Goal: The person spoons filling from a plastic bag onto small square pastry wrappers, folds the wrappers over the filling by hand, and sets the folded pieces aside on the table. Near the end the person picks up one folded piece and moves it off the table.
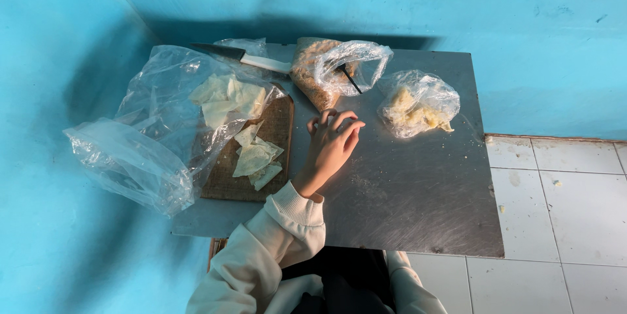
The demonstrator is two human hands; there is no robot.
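Bare metal table (pixel 418 203) lies open at right; bags (pixel 418 102) and cutting board (pixel 225 183) crowd the left and back.

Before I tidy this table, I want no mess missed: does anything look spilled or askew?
Yes. Fine crumbs are scattered on the metal table beside the left hand. The big clear plastic bag sags over the table's left edge, and the knife lies partly on it.

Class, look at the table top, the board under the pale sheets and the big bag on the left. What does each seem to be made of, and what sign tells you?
Table top: likely metal, brushed grey with a dull sheen and scratches.
Board: seemingly wood, brown, matt, rough.
Big bag: thin clear plastic, crinkled, glossy, see-through.
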